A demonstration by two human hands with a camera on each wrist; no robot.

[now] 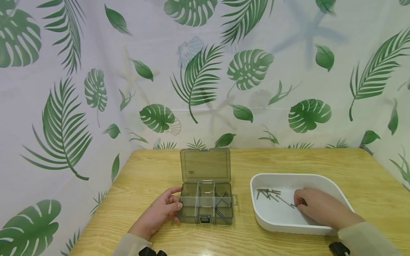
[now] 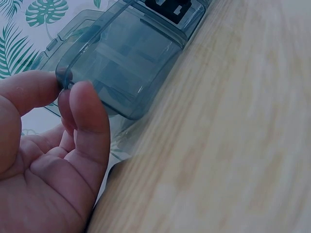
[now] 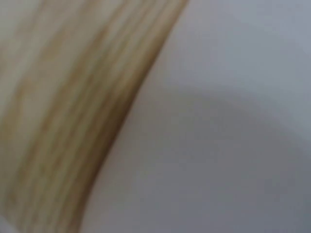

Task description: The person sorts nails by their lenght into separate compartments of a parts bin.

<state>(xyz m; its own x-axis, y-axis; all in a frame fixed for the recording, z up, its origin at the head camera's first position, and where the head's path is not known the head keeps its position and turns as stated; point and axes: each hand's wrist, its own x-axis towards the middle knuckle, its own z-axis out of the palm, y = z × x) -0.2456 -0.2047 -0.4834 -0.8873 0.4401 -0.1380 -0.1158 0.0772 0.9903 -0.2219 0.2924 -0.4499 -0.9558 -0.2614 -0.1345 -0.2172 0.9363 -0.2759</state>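
Observation:
A clear grey compartment box (image 1: pixel 205 204) stands on the table with its lid (image 1: pixel 206 165) raised at the back. My left hand (image 1: pixel 164 206) holds its left side, thumb near the front and forefinger farther back. The left wrist view shows thumb and fingers of that hand (image 2: pixel 53 141) pinching a corner of the box (image 2: pixel 131 63). Long thin metal screws (image 1: pixel 221 214) lie in the right-hand compartments. Inside a white tray (image 1: pixel 256 209), my right hand (image 1: pixel 323 206) reaches down with curled fingers, pinching the end of a slim screw (image 1: pixel 293 206).
Several brownish screws (image 1: pixel 268 193) lie loosely at the tray's left. The wooden table (image 1: pixel 150 170) meets a leaf-print cloth (image 1: pixel 205 89) at its back and sides. Only the blurred white tray wall (image 3: pixel 209 145) and wood grain (image 3: pixel 63 97) fill the right wrist view.

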